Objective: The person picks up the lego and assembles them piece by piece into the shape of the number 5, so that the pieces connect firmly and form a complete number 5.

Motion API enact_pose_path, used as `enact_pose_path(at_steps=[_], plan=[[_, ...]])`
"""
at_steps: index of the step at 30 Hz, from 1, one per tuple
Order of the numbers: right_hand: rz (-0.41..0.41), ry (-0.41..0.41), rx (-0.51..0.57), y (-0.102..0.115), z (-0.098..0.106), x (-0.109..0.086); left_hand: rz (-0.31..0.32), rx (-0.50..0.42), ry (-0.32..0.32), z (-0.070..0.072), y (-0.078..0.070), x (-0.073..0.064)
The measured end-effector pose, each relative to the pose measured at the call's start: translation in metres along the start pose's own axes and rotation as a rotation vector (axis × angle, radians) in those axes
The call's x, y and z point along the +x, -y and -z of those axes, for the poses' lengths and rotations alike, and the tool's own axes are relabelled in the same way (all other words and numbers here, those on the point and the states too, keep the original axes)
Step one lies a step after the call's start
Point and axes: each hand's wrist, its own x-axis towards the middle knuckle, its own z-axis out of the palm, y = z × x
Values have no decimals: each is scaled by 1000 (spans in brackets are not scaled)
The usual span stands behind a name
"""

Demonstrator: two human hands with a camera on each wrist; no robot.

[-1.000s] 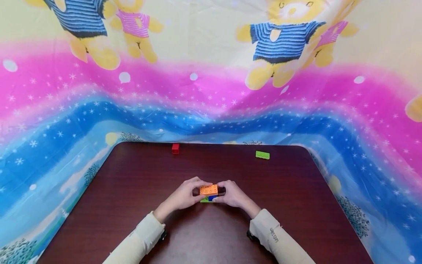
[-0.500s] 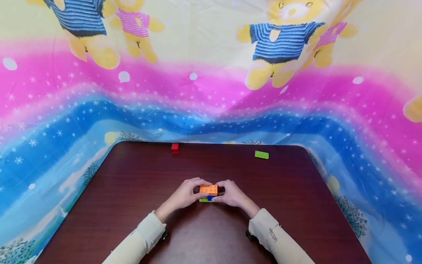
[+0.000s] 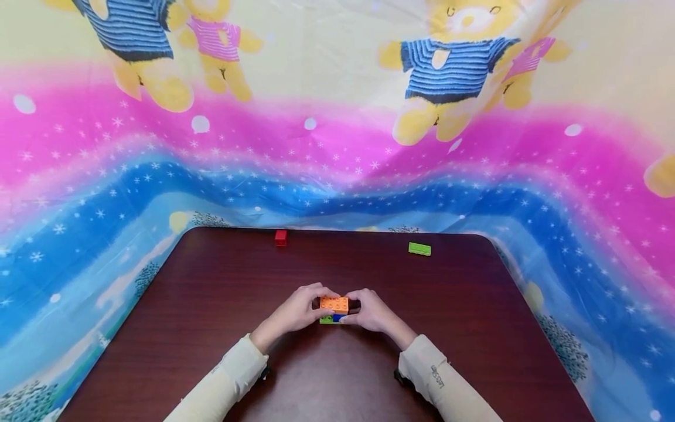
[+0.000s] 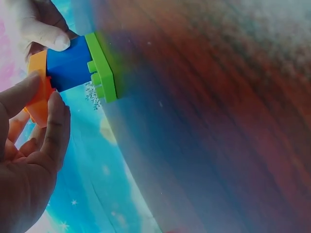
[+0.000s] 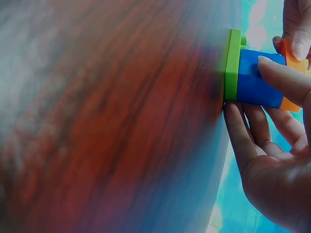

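Three toy building blocks stand stacked at the middle of the table. A flat green block (image 4: pixel 104 68) lies at the bottom, studs up. On one end of it sits a blue block (image 5: pixel 260 77), leaving several green studs bare. An orange block (image 3: pixel 334 305) lies across the top and overhangs the bare end. My left hand (image 3: pixel 297 308) pinches the orange block between thumb and fingers. My right hand (image 3: pixel 373 310) holds the blue block, its thumb on the near face and fingers behind. The far faces are hidden.
A red block (image 3: pixel 281 238) lies near the back edge of the dark wooden table (image 3: pixel 221 264), left of centre. Another green block (image 3: pixel 419 249) is at the back right. A printed curtain (image 3: pixel 337 135) with bears hangs behind the table.
Almost nothing differs. Both hands keep their grip on the stack in the same place, and the orange block still lies on top. The view shifts slightly.
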Motion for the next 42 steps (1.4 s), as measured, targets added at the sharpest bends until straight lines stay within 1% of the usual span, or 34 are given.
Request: enact_pose_path(at_steps=[13, 21, 26, 32, 34, 39, 42], plan=[[16, -6, 39, -3, 0, -4, 13, 31, 2, -6, -1, -1], [13, -2, 41, -2, -2, -3, 5, -19, -3, -5, 3, -1], [5, -1, 43, 0, -1, -3, -5, -33, -9, -4, 5, -2], [-5, -3, 21, 1, 0, -2, -8, -63, 0, -4, 8, -1], [-2, -5, 13, 1, -1, -2, 0, -88, 3, -4, 10, -1], [-1, -9, 17, 2, -1, -1, 61, -163, 3, -3, 14, -3], [-7, -11, 22, 2, -1, -1, 88, -190, 1, -3, 14, -4]])
